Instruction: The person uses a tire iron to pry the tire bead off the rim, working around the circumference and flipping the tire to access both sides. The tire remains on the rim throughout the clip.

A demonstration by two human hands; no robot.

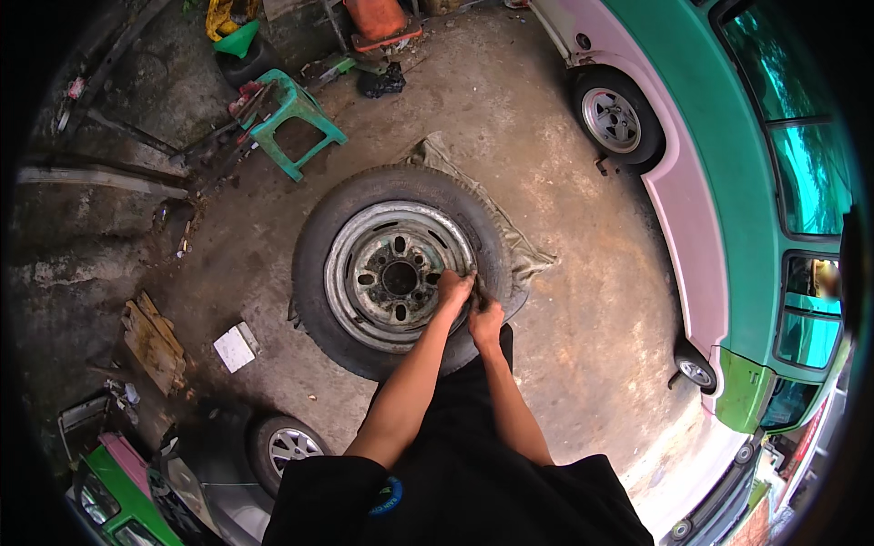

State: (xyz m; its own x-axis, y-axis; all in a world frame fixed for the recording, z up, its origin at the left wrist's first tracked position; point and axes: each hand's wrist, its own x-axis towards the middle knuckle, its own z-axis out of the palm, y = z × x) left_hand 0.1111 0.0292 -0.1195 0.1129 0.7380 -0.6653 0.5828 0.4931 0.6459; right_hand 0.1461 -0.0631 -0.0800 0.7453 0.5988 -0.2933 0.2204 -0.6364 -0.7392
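A worn black tire (319, 300) on a grey steel wheel rim (341, 300) lies flat in front of me, with a cloth (523, 250) spread under its far right side. My left hand (454, 288) is closed at the right inner edge of the rim, where metal meets rubber. Just beside it, my right hand (486, 322) is closed over the tire's sidewall. Between the two hands is something small and dark; the fingers hide what it is. The rim's middle shows a round hole and several oval slots.
A green plastic stool (296, 118) stands at the far left, with an orange cone (378, 20) beyond it. A green and pink van (678, 205) is along the right. A white block (237, 348) and wooden boards (155, 344) lie to the left. Another vehicle's wheel (289, 448) is at the lower left.
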